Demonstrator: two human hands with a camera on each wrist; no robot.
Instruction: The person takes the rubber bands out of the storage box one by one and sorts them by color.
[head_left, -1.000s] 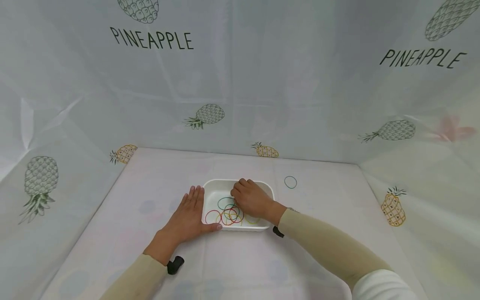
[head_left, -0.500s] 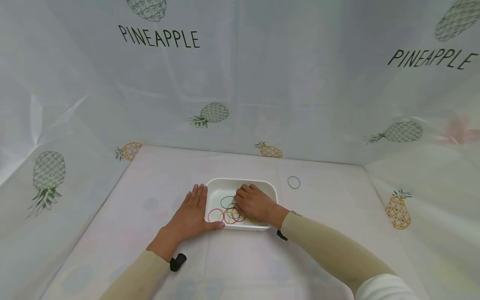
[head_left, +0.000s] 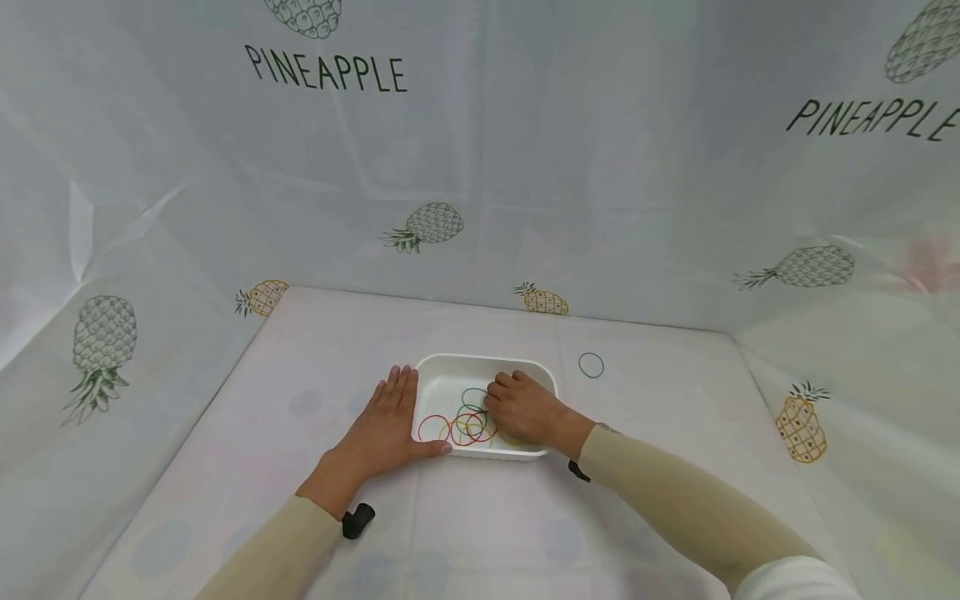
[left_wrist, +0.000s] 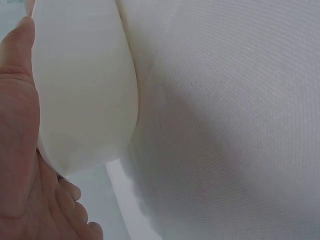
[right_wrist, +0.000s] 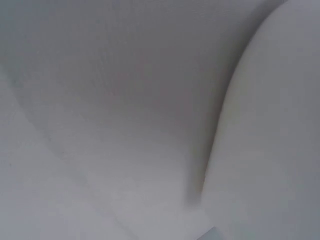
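Observation:
A white tray [head_left: 480, 361] sits mid-table holding several red, green and yellow rubber bands [head_left: 459, 427]. My left hand [head_left: 390, 423] lies flat on the table against the tray's left side, with the thumb along its front corner. The left wrist view shows that palm [left_wrist: 20, 130] against the tray's outer wall [left_wrist: 85, 100]. My right hand [head_left: 519, 407] is inside the tray with its fingers curled down by a green band [head_left: 472, 397]. Its fingertips are hidden, so a pinch cannot be confirmed. The right wrist view shows only blurred white tray wall [right_wrist: 270, 130].
One loose green rubber band [head_left: 591, 365] lies on the tablecloth beyond the tray's far right corner. Pineapple-print curtains close in the table at the back and on both sides. A small black clip [head_left: 357, 518] sits at my left wrist.
My right hand has drawn back to the right inside the tray, and the green band has shifted slightly right with it. The left hand has stayed against the tray.

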